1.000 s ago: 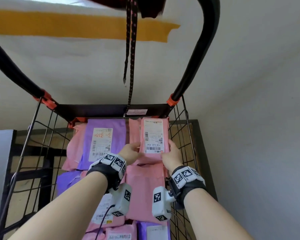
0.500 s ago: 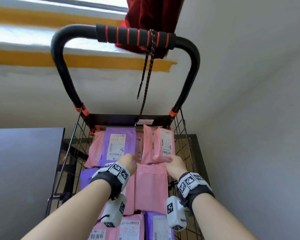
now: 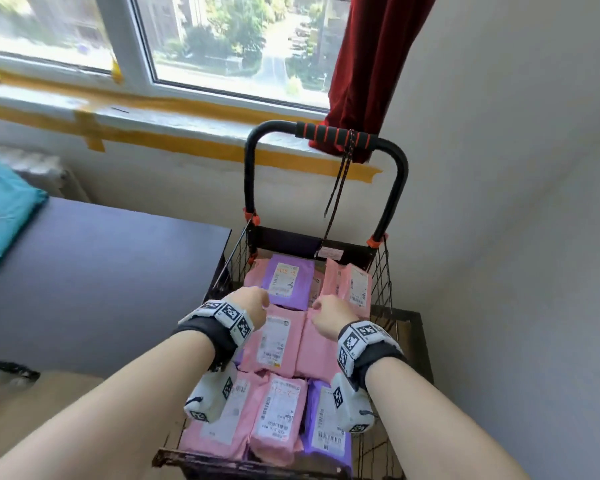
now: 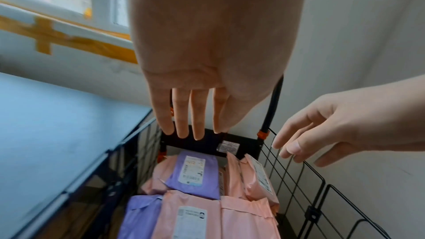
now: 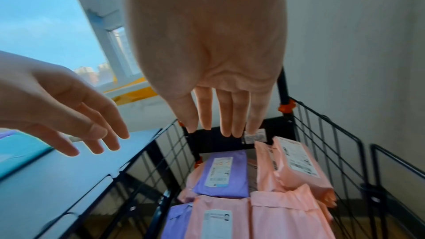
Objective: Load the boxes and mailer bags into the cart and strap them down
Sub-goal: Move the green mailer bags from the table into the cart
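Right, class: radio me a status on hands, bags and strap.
Left hand, right hand open, empty. Bags in cart. Strap hanging, unused.

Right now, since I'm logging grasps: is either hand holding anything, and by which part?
Nothing is held. The left hand and right hand hang open above the mailer bags in the cart, fingers relaxed.

A black wire cart [image 3: 383, 282] is standing below both sets of fingers, packed with pink and purple mailer bags. A purple mailer bag [image 3: 288, 284] is lying flat, label up, just beyond the left fingers [image 4: 181, 115]. A pink mailer bag [image 3: 355, 287] is leaning tilted against the cart's wire side, just beyond the right fingers [image 5: 226, 114]. A black-and-red strap [image 3: 340, 181] is hanging from the handle, well beyond the fingers
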### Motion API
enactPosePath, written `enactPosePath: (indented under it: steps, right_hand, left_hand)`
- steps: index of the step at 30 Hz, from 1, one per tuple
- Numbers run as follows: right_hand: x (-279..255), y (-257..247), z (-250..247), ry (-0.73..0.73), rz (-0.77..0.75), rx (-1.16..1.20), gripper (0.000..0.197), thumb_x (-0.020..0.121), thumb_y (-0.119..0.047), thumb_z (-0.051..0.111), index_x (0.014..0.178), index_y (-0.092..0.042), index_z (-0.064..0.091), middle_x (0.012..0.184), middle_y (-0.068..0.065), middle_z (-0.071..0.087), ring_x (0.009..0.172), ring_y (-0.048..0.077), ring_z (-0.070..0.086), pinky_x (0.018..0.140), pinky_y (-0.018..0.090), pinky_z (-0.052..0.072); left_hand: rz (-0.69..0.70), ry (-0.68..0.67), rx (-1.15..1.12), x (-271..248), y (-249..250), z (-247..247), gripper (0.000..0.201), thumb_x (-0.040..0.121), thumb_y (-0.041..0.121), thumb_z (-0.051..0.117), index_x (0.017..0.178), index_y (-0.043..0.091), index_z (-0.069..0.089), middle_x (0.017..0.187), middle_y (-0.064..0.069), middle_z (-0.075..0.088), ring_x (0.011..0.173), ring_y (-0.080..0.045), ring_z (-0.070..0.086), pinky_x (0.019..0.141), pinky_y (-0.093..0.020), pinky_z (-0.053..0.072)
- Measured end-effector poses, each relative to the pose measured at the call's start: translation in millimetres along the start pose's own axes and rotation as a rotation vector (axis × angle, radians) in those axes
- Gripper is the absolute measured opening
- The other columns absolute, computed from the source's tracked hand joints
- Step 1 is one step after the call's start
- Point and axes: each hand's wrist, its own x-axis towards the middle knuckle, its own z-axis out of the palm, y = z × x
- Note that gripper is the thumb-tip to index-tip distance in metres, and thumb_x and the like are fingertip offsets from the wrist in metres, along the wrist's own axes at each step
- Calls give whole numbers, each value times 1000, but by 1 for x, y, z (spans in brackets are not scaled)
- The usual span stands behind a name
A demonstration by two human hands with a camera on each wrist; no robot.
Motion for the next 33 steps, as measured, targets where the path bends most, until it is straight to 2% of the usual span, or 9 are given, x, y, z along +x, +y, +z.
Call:
enactPosePath:
  steps: [5, 8, 12, 15, 18, 24, 29, 33]
  right_hand:
    - [-25, -65, 11, -9, -169, -165, 33, 92, -18, 45, 122, -9, 54, 127, 12, 58, 115, 31, 56, 95, 37, 47]
    - [-33, -113, 23, -8, -269, -237, 31, 91, -17, 45, 119, -10, 56, 125, 12, 59, 114, 30, 57, 94, 36, 47]
    - [-41, -183, 44, -31, -369, -293, 23, 87, -16, 45, 104, -12, 59, 118, 12, 63, 108, 31, 60, 87, 33, 48]
    - [-45, -241, 63, -33, -418, -307, 33, 88, -19, 44, 118, -13, 58, 124, 10, 61, 112, 30, 58, 95, 35, 47]
    - [-45, -303, 87, -30, -473, -310, 33, 89, -18, 44, 118, -14, 59, 121, 10, 62, 111, 30, 59, 95, 36, 48]
    - [-36, -431, 137, -45, -499, -254, 32, 91, -19, 47, 119, -12, 60, 125, 11, 60, 114, 29, 58, 94, 33, 46]
    - [-22, -526, 170, -56, -469, -173, 34, 89, -18, 49, 119, -9, 61, 123, 10, 62, 111, 27, 60, 94, 33, 48]
    - [-1, -589, 190, -65, -451, -73, 30, 90, -15, 49, 112, -3, 66, 116, 12, 66, 108, 27, 61, 92, 33, 49]
  left_hand:
    - [-82, 84, 32, -73, -49, -32, 32, 84, 15, 47, 112, 18, 62, 119, -9, 63, 110, -30, 60, 90, -32, 49]
    - [-164, 130, 64, -108, -88, -54, 35, 87, 15, 46, 120, 19, 59, 126, -8, 60, 116, -28, 57, 94, -33, 46]
    - [-264, 203, 71, -144, -148, -80, 37, 90, 15, 44, 125, 19, 55, 130, -5, 56, 119, -25, 55, 94, -32, 44]
    - [-340, 230, 19, -166, -200, -95, 35, 89, 16, 43, 121, 20, 57, 128, -5, 58, 116, -26, 57, 95, -33, 46]
    - [-386, 245, -9, -183, -260, -111, 34, 88, 17, 44, 118, 19, 59, 126, -6, 60, 114, -26, 58, 97, -35, 47]
    - [-411, 286, -62, -207, -392, -158, 33, 89, 18, 47, 119, 18, 61, 128, -8, 58, 119, -26, 55, 101, -34, 44]
    - [-432, 313, -145, -214, -495, -205, 31, 90, 18, 48, 117, 17, 61, 125, -7, 60, 117, -24, 57, 98, -29, 44]
    - [-432, 411, -318, -200, -559, -239, 28, 89, 15, 51, 112, 16, 67, 117, -5, 66, 112, -22, 59, 92, -24, 44]
